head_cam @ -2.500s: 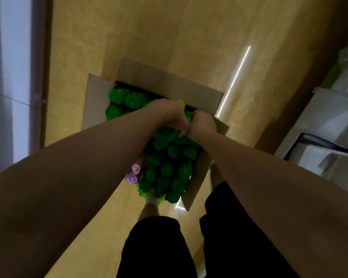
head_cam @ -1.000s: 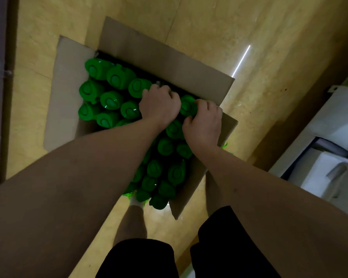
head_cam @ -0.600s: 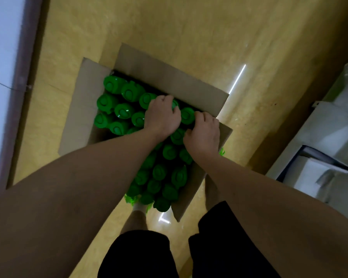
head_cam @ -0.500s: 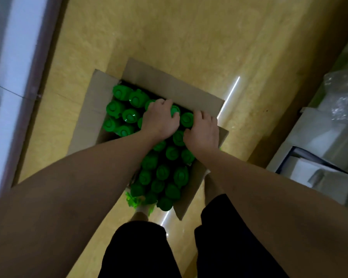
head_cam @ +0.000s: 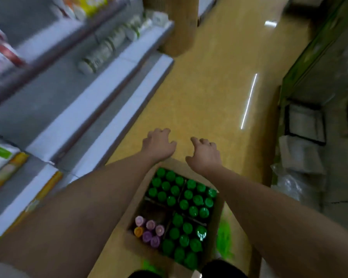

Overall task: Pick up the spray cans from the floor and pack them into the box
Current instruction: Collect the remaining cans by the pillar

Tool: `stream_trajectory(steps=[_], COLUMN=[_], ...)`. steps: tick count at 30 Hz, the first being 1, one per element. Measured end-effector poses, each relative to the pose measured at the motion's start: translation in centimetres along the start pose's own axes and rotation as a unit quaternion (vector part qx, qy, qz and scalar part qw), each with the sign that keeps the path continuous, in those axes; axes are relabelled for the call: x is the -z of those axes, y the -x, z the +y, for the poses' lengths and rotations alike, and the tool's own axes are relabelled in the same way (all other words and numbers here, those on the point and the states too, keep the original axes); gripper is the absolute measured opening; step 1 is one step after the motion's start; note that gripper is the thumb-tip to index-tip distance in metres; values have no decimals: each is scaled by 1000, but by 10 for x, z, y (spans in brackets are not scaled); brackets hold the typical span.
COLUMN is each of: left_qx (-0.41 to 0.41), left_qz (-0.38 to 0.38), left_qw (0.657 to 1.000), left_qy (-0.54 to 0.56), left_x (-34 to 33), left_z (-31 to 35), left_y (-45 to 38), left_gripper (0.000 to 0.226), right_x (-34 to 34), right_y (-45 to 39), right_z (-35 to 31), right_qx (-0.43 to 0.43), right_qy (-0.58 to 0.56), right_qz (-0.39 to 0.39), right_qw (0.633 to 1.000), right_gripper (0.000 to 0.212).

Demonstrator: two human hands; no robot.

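The open cardboard box [head_cam: 129,227] stands on the floor below my arms, divided into compartments. Several green-capped spray cans [head_cam: 191,199] fill most of it, and a few purple, pink and orange-capped cans [head_cam: 149,231] sit in the near left compartment. My left hand [head_cam: 159,145] and my right hand [head_cam: 204,153] hover above the box's far edge, fingers spread, holding nothing. My forearms hide part of the box's left and right sides.
Store shelves [head_cam: 100,93] with bottles run along the left. A cardboard column [head_cam: 179,27] stands at the far end of the yellow floor [head_cam: 209,87]. White boxes and plastic wrap [head_cam: 301,149] lie at the right. Something bright green [head_cam: 225,239] lies beside the box's right wall.
Both hands have lifted off the cans and out of the box, fingers now spread. The view has tilted up along the aisle, showing the shelves.
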State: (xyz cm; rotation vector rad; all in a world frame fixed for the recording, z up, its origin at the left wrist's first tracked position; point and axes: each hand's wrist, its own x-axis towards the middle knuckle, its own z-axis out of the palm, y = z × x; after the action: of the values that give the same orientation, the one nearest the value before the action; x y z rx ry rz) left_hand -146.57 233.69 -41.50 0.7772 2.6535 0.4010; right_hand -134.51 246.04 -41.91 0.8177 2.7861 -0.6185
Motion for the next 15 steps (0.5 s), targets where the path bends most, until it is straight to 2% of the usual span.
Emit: stream_trajectory(steps=[4, 7, 12, 15], left_qx=[-17, 0, 60, 130], left_qz=[99, 168, 274, 300], left_qw=[995, 986, 960, 945], left_qy=[1, 3, 11, -25], left_x=[114, 172, 217, 228], left_z=[2, 3, -13, -32], left_y=[43, 86, 182, 253], left_gripper=[60, 60, 60, 59], right_x=[78, 119, 152, 151], right_y=[32, 56, 108, 146], right_z=[-71, -118, -172, -195], right_qx=[66, 144, 276, 337], right_qy=[-2, -1, -15, -8], right_qz=[70, 124, 137, 128], right_qw=[995, 982, 951, 933], right_gripper=[71, 69, 66, 64])
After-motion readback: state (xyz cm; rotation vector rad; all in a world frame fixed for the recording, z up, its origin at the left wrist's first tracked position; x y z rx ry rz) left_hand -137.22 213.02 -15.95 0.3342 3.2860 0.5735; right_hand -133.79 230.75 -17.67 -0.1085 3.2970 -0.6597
